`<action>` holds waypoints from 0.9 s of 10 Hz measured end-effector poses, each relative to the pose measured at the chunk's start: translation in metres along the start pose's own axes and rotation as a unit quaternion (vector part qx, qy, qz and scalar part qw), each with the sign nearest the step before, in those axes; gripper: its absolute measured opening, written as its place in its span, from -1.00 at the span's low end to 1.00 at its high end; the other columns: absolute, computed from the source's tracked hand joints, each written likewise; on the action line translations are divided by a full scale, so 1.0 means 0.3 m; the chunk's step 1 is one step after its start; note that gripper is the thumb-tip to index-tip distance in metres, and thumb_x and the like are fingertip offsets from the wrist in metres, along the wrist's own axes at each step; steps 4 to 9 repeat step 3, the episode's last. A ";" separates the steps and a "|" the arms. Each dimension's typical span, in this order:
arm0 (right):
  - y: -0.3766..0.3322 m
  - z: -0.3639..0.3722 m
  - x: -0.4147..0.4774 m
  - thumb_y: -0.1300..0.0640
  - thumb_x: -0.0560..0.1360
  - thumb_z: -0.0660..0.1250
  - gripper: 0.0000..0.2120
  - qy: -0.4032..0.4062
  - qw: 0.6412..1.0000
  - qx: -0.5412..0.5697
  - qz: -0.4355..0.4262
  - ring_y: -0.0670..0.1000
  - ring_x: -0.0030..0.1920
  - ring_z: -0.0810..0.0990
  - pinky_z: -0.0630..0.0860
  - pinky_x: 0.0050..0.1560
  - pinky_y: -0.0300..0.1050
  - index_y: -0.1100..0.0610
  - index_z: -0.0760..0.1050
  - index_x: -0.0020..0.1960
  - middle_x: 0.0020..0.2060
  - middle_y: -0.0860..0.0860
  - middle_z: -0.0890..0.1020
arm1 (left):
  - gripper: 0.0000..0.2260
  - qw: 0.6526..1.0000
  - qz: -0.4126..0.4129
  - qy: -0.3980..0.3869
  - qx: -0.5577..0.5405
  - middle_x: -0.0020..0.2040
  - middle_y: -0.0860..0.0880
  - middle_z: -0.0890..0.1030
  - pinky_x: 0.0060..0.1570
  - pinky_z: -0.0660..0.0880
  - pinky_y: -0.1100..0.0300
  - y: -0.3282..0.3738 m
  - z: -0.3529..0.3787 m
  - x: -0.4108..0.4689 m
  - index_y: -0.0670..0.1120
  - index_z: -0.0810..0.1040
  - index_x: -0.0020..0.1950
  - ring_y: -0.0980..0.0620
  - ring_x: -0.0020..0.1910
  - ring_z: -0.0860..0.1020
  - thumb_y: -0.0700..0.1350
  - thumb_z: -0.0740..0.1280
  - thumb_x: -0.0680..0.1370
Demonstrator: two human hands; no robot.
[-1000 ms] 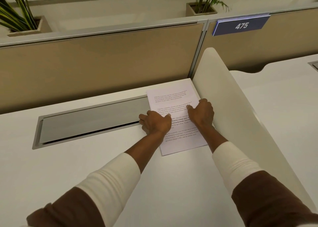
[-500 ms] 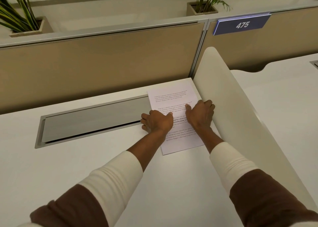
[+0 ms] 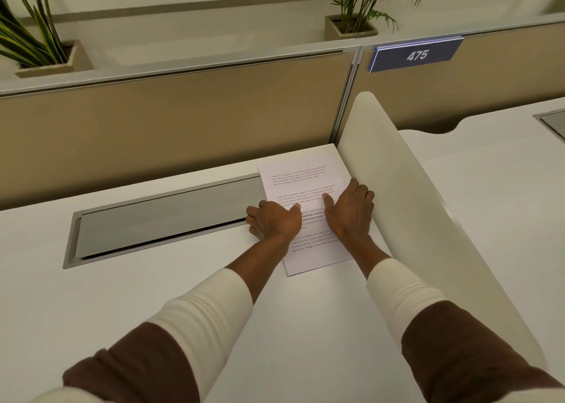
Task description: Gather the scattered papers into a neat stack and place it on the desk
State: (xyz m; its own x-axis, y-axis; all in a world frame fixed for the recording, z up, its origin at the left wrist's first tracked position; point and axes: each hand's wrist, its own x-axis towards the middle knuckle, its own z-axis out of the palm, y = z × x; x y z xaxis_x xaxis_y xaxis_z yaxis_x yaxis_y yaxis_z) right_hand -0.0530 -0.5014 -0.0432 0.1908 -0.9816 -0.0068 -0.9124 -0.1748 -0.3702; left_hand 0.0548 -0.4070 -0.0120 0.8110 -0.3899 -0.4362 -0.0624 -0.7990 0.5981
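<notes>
A stack of white printed papers (image 3: 301, 176) lies flat on the white desk (image 3: 153, 295), in the back right corner beside the side divider. My left hand (image 3: 273, 220) holds the stack's left edge, thumb on the top sheet and fingers curled down beside it. My right hand (image 3: 350, 211) presses on the stack's right side, thumb on the text and fingers reaching the right edge against the divider. Both hands hide the middle of the top sheet.
A cream curved divider (image 3: 412, 219) stands right of the papers. A grey cable-tray lid (image 3: 168, 219) is set into the desk on the left. A tan partition (image 3: 183, 121) with a "475" sign (image 3: 417, 55) closes the back, with potted plants (image 3: 39, 44) behind.
My right hand has slid a little right, up to the divider. The left hand stays at the left edge. The stack has barely shifted.
</notes>
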 end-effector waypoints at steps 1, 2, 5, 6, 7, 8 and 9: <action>0.025 -0.023 -0.030 -0.20 0.64 0.35 -0.30 0.010 1.000 -0.018 -0.009 0.31 0.32 0.50 0.48 0.30 0.20 0.29 0.32 0.53 0.34 0.31 0.53 | -0.28 0.999 0.040 0.002 0.017 0.53 -0.22 0.36 0.50 0.39 -0.10 -0.042 -0.048 -0.020 -0.21 0.32 0.52 -0.23 0.54 0.35 0.17 0.51 0.56; 0.040 -0.060 -0.101 -0.18 0.62 0.39 -0.34 0.004 0.998 -0.043 -0.046 0.30 0.31 0.50 0.49 0.27 0.21 0.27 0.37 0.49 0.32 0.30 0.54 | -0.30 0.994 0.088 0.002 0.070 0.47 -0.20 0.42 0.44 0.45 -0.09 -0.116 -0.126 -0.047 -0.19 0.35 0.47 -0.21 0.50 0.40 0.19 0.53 0.54; 0.034 -0.069 -0.176 -0.13 0.58 0.46 -0.35 0.004 0.994 -0.042 -0.099 0.31 0.33 0.50 0.50 0.29 0.24 0.25 0.41 0.48 0.34 0.29 0.54 | -0.33 0.985 0.125 0.032 0.118 0.43 -0.19 0.46 0.38 0.47 -0.08 -0.206 -0.212 -0.076 -0.18 0.39 0.45 -0.21 0.45 0.43 0.20 0.51 0.54; 0.034 -0.069 -0.176 -0.13 0.58 0.46 -0.35 0.004 0.994 -0.042 -0.099 0.31 0.33 0.50 0.50 0.29 0.24 0.25 0.41 0.48 0.34 0.29 0.54 | -0.33 0.985 0.125 0.032 0.118 0.43 -0.19 0.46 0.38 0.47 -0.08 -0.206 -0.212 -0.076 -0.18 0.39 0.45 -0.21 0.45 0.43 0.20 0.51 0.54; 0.034 -0.069 -0.176 -0.13 0.58 0.46 -0.35 0.004 0.994 -0.042 -0.099 0.31 0.33 0.50 0.50 0.29 0.24 0.25 0.41 0.48 0.34 0.29 0.54 | -0.33 0.985 0.125 0.032 0.118 0.43 -0.19 0.46 0.38 0.47 -0.08 -0.206 -0.212 -0.076 -0.18 0.39 0.45 -0.21 0.45 0.43 0.20 0.51 0.54; 0.034 -0.069 -0.176 -0.13 0.58 0.46 -0.35 0.004 0.994 -0.042 -0.099 0.31 0.33 0.50 0.50 0.29 0.24 0.25 0.41 0.48 0.34 0.29 0.54 | -0.33 0.985 0.125 0.032 0.118 0.43 -0.19 0.46 0.38 0.47 -0.08 -0.206 -0.212 -0.076 -0.18 0.39 0.45 -0.21 0.45 0.43 0.20 0.51 0.54; 0.034 -0.069 -0.176 -0.13 0.58 0.46 -0.35 0.004 0.994 -0.042 -0.099 0.31 0.33 0.50 0.50 0.29 0.24 0.25 0.41 0.48 0.34 0.29 0.54 | -0.33 0.985 0.125 0.032 0.118 0.43 -0.19 0.46 0.38 0.47 -0.08 -0.206 -0.212 -0.076 -0.18 0.39 0.45 -0.21 0.45 0.43 0.20 0.51 0.54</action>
